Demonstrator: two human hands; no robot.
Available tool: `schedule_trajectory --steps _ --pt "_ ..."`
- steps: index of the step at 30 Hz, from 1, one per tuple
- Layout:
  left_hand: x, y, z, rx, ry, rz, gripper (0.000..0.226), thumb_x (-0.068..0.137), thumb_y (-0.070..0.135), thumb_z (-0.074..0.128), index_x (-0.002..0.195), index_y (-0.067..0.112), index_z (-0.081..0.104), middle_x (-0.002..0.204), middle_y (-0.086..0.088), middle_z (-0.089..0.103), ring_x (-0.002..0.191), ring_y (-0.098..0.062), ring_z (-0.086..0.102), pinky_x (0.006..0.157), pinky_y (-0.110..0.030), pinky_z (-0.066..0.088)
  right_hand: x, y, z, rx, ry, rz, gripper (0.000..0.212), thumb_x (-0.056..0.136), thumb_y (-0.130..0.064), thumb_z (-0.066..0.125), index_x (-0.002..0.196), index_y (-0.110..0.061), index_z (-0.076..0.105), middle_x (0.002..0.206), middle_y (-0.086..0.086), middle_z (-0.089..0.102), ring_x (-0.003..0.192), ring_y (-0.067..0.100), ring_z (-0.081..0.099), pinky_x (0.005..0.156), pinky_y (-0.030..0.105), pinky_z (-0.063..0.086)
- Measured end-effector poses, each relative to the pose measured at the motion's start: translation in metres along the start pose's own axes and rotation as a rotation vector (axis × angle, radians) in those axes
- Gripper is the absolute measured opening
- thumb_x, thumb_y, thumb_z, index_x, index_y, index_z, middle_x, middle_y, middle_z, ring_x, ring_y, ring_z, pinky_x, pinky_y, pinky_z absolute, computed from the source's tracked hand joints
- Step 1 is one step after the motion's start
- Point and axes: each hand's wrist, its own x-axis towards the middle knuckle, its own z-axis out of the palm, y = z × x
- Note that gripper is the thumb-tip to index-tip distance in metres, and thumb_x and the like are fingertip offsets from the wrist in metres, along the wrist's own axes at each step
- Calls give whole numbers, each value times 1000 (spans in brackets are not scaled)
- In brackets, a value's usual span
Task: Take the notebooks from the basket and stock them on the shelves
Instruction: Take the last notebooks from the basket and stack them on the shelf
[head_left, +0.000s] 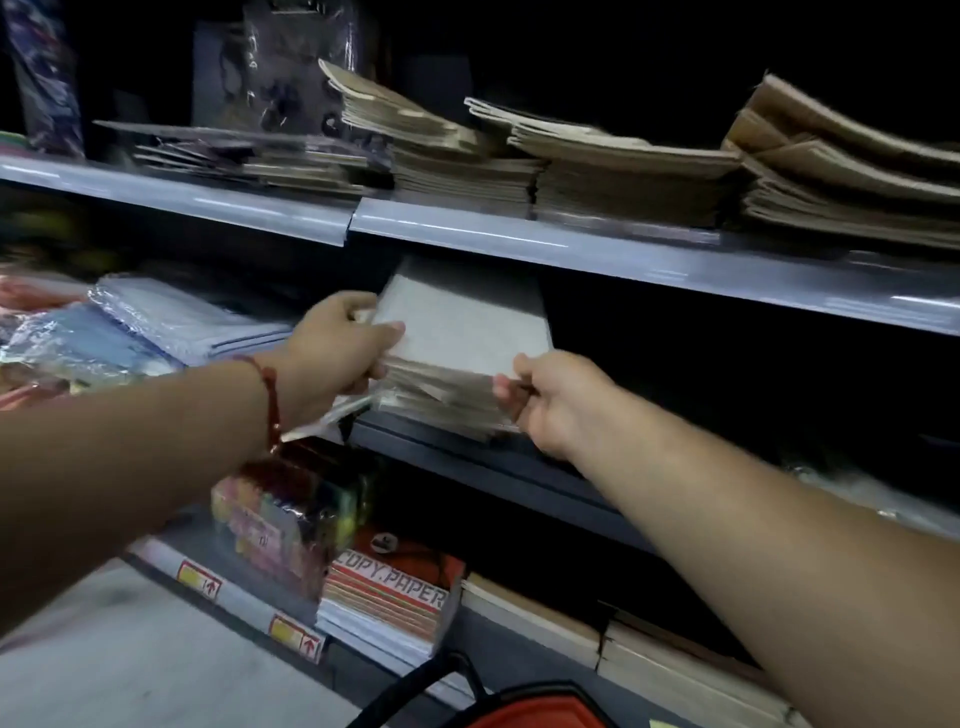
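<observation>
Grey metal shelves (519, 234) in dim aisle; left grip (337, 348) and right grip (550, 400) clutch notebook stack (462, 338) on middle shelf; red basket (540, 709) below.

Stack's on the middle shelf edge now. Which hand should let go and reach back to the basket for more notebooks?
Right, probably. The right hand only pinches the notebook stack's near corner, and the red basket sits below that arm. The left hand grips the stack's side and can steady it.

The far end of the notebook stack (462, 332) I hold disappears behind the upper shelf lip (519, 234), my red basket (540, 709) is cut off by the bottom edge, and the far-left packets (47, 322) are blurred.
</observation>
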Motion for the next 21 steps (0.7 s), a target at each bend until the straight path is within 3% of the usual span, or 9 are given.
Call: schedule_trajectory --steps 2,5,7,8,10,12,14,17,21 --pt "28 6 2 87 -17 70 50 92 29 70 137 19 52 106 -12 66 58 -15 56 47 -24 42 31 -12 18 -95 6 -33 12 105 -3 39 102 -6 50 67 10 52 43 13 52 31 16 42" --pt "51 9 4 241 -84 110 51 81 44 79 124 23 62 101 -7 67 72 -16 58 56 -25 44 72 -22 32 -300 82 -90 24 103 -7 43 81 -8 53 62 5 49 38 11 46 33 15 39" --pt "61 4 3 419 -117 147 52 77 54 79 119 25 66 105 2 68 88 -12 64 70 -24 49 89 -19 35 -474 115 -125 16 101 -10 48 86 -10 55 69 5 51 52 14 50 39 18 44" --pt "65 0 1 529 -133 162 55 76 60 76 121 29 66 111 4 68 97 -13 64 79 -25 49 94 -15 35 -661 117 -177 9 99 -16 51 98 -11 59 83 7 59 67 19 59 53 24 53" --pt "66 -9 -1 788 -162 180 63 78 71 65 130 36 61 123 2 66 107 -17 62 83 -28 48 101 -3 29 -1095 190 -283 36 97 -34 52 124 -11 61 128 12 56 110 30 58 88 34 51" --pt "67 -19 0 1017 -164 220 69 83 77 50 141 41 51 138 -1 59 120 -26 58 92 -35 48 97 7 23 -1332 258 -312 53 99 -50 42 137 -14 53 145 11 39 126 33 44 90 37 37" --pt "66 -21 3 1177 -151 261 71 88 79 37 148 42 40 147 -8 50 128 -32 52 99 -42 45 97 10 20 -1397 182 -349 59 101 -54 33 143 -15 47 150 10 39 132 33 40 97 38 36" --pt "61 -17 4 1349 -145 225 72 91 76 23 155 42 23 149 -21 37 127 -39 49 98 -47 44 93 7 11 -1428 56 -356 64 102 -54 31 150 -12 37 156 9 37 141 32 35 115 40 30" --pt "42 -13 0 1441 -97 230 79 90 72 9 158 34 -4 155 -23 20 117 -44 52 81 -46 50 71 1 -9 -1480 15 -403 69 100 -57 37 153 -13 31 157 11 33 141 34 35 113 42 34"
